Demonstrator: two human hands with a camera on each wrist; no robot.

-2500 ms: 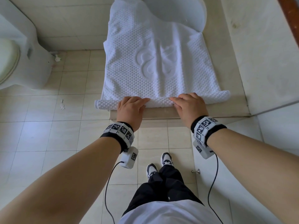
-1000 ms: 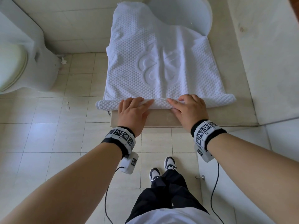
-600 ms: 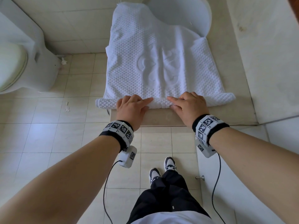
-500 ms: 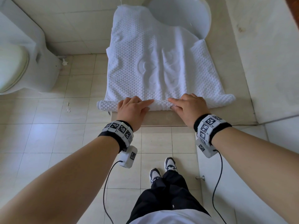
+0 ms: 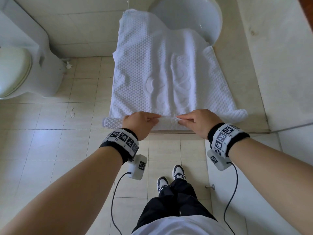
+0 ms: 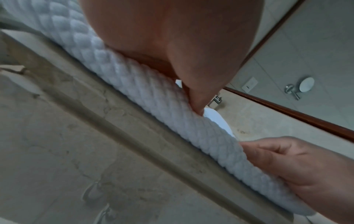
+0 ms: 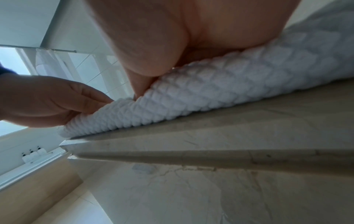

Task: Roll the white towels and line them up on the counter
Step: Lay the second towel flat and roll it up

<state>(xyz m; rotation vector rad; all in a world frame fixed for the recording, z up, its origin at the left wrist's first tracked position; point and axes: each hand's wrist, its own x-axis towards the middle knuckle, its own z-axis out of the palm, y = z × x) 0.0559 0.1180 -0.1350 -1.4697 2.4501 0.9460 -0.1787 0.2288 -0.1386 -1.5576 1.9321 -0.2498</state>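
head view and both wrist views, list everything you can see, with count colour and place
white waffle-textured towel: one, white, spread on the counter, near edge rolled, far end over the basin
beige stone counter: one, beige, under the towel
round white basin: one, white, far end of counter
white toilet: one, white, on the left
beige floor tiles: many, beige, below
black-and-white shoes: two, on the floor
left hand: one, grips the roll
right hand: one, grips the roll

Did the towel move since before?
Yes. The towel has slid toward the near counter edge; its far part has pulled back off the sink rim. Both hands, left and right, pinch its rolled edge.
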